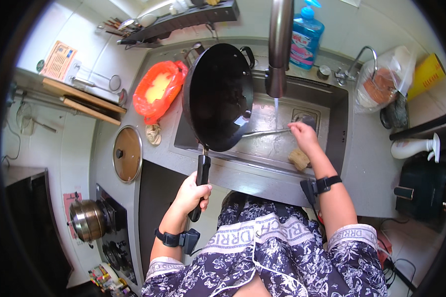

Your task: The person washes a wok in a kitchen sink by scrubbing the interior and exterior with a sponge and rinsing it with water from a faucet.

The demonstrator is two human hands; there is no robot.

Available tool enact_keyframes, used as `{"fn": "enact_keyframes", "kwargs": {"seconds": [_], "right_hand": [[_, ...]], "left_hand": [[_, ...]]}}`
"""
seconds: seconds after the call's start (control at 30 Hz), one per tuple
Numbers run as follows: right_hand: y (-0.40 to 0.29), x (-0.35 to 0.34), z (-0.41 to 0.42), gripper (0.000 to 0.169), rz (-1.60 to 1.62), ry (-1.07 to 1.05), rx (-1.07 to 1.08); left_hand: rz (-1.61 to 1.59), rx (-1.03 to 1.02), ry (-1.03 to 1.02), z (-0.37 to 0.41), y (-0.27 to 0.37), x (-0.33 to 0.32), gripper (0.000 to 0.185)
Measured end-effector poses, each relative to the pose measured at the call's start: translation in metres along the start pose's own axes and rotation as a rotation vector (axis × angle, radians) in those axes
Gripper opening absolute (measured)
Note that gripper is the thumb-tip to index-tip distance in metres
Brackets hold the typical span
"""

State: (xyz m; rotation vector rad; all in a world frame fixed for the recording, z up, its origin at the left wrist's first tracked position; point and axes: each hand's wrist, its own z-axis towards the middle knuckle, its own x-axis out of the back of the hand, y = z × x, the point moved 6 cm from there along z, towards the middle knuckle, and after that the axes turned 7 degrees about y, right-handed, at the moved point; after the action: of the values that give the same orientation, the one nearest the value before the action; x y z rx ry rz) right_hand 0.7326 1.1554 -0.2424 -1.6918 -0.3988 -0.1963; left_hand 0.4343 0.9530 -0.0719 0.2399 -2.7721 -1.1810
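Note:
My left hand (193,193) grips the black handle (203,169) of a dark wok (219,96). The wok is tilted on its side above the left part of the sink (336,141), its wet inside turned to the right. Over the basin, my right hand (304,137) holds one end of a long, thin metal utensil (265,133); its other end reaches the wok's rim, and its exact kind is unclear. Water (276,107) runs from the faucet (277,80) between the wok and my right hand. A yellowish sponge (299,159) lies in the basin below my right wrist.
Left of the wok are a red plastic bag (160,91), a crumpled cloth (153,134) and a glass lid (127,154). A blue pump bottle (307,39) stands behind the sink. At right are a small tap (356,68), a clear bag (381,83) and a white spray bottle (412,148).

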Motion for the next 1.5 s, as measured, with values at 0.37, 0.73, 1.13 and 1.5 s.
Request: {"fn": "enact_keyframes", "kwargs": {"seconds": [0.37, 0.73, 1.13, 1.5], "right_hand": [[-0.017, -0.058, 0.086, 0.035, 0.525, -0.183, -0.771], [0.057, -0.045, 0.090, 0.039, -0.377, -0.232, -0.111], [0.035, 0.013, 0.091, 0.020, -0.292, -0.309, -0.445], [-0.046, -0.033, -0.001, 0.053, -0.241, -0.174, -0.544]], "left_hand": [[-0.788, 0.130, -0.153, -0.089, -0.031, 0.016, 0.020], [-1.256, -0.180, -0.467, -0.115, -0.053, 0.050, 0.026], [-1.315, -0.803, -0.288, -0.268, -0.045, 0.183, 0.028], [-1.415, -1.229, 0.251, -0.450, -0.157, 0.418, 0.012]]}}
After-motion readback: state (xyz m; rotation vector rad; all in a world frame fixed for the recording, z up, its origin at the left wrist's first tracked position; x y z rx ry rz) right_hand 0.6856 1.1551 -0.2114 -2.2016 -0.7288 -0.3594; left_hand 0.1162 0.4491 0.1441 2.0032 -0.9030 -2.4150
